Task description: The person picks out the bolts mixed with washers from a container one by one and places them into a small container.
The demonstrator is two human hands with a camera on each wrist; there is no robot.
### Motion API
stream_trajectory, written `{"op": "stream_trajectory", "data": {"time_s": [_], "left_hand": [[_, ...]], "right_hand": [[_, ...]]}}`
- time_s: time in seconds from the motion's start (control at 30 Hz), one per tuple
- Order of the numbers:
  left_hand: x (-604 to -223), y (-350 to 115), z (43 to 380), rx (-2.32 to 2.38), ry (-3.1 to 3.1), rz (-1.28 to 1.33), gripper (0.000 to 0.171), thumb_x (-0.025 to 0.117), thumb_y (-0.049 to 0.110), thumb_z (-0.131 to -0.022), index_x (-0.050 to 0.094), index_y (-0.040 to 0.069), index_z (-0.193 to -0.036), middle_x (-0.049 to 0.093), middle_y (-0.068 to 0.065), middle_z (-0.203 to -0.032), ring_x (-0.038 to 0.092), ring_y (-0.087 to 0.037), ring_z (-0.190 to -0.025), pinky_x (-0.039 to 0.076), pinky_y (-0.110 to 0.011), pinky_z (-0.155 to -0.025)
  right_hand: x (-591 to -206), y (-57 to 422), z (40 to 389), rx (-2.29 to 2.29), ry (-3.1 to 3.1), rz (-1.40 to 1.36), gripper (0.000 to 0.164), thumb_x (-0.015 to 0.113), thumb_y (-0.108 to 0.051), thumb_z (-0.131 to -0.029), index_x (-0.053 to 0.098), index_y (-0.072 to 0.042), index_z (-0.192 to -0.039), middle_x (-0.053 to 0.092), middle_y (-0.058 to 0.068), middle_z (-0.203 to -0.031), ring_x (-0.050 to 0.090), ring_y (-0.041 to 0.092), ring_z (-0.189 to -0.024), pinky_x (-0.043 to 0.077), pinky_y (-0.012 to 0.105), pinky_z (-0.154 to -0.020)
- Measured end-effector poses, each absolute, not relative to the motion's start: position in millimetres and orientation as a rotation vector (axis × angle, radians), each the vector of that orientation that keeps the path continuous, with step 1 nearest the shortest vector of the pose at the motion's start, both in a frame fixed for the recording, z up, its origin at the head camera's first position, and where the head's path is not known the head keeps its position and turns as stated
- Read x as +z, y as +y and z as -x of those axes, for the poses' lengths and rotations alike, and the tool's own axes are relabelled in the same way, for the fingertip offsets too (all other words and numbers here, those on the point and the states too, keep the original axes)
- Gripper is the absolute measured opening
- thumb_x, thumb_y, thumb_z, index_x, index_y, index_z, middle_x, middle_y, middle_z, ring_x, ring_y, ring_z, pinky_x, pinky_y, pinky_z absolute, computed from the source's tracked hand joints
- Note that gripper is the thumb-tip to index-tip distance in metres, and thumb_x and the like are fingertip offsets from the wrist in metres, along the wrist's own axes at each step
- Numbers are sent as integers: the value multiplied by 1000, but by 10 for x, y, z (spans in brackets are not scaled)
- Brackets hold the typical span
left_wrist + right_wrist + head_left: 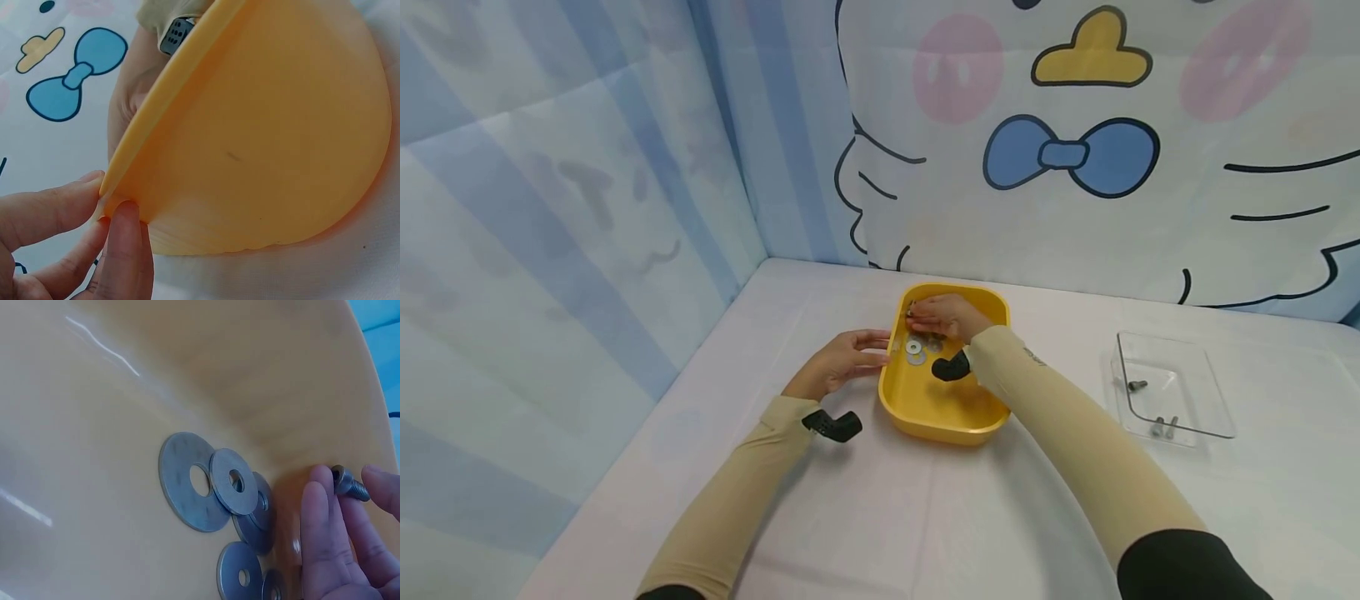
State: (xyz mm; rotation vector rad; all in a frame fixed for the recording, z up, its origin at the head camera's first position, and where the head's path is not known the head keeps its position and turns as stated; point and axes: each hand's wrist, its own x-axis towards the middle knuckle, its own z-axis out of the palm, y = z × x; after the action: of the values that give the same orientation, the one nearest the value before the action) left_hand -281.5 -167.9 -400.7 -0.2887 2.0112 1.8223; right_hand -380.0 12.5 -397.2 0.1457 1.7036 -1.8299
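My right hand (951,317) is inside the yellow tray (943,431), near its far left corner. In the right wrist view its fingers and thumb pinch a socket-head screw (349,482), with the threads toward the thumb. Beside those fingers, several flat metal washers lie on the tray floor, among them a large washer (178,494) partly overlapped by a smaller washer (226,495). At the tray's left side, my left hand (846,363) grips the rim, thumb at the edge and fingers against the outer wall (269,162).
A clear plastic box (1213,400) stands on the right of the white-covered table (865,517), with a few screws in it, one a dark screw (1138,385). A printed curtain (1067,225) hangs behind the table, and a striped blue cloth (587,250) closes the left side.
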Motion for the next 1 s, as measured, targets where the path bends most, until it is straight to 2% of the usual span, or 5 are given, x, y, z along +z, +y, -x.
{"op": "stream_trajectory", "data": {"time_s": [0.13,0.4,0.57,0.77,1.0], "left_hand": [[-3999,-1673,2821,1821,2012,299,50,63,1,-87,49,10,-135,50,-10,-138,53,-26,-122,48,-37,-102],[-3993,-1666,2817,1816,2017,308,50,63,1,-87,49,10,-135,50,-10,-139,54,-26,-120,48,-37,-101],[-3995,-1669,2814,1811,2029,290,51,63,1,-87,49,9,-135,50,-11,-139,54,-26,-121,48,-37,-102],[-3988,-1674,2803,1821,2014,282,51,63,0,-87,48,9,-135,50,-12,-139,53,-27,-122,47,-37,-102],[-3992,-1678,2798,1826,2017,259,50,61,0,-88,47,7,-136,49,-13,-139,54,-27,-121,47,-38,-102]], "right_hand": [[-3987,80,3822,-1803,1778,-182,25,60,-8,-91,60,2,-113,68,3,-75,67,12,-72,53,30,-92],[-3997,29,3811,-1747,1873,-189,15,63,-9,-89,62,-3,-102,66,1,-72,66,11,-68,58,26,-81],[-3998,39,3812,-1739,1887,-146,7,63,-9,-89,61,-5,-95,66,1,-74,65,11,-68,57,27,-84],[-3970,64,3790,-1720,1906,-46,10,61,-11,-91,60,-5,-98,65,-1,-78,64,12,-73,52,32,-96],[-3907,82,3754,-1707,1922,57,13,59,-11,-92,59,-2,-102,64,1,-81,63,13,-76,49,38,-99]]}}
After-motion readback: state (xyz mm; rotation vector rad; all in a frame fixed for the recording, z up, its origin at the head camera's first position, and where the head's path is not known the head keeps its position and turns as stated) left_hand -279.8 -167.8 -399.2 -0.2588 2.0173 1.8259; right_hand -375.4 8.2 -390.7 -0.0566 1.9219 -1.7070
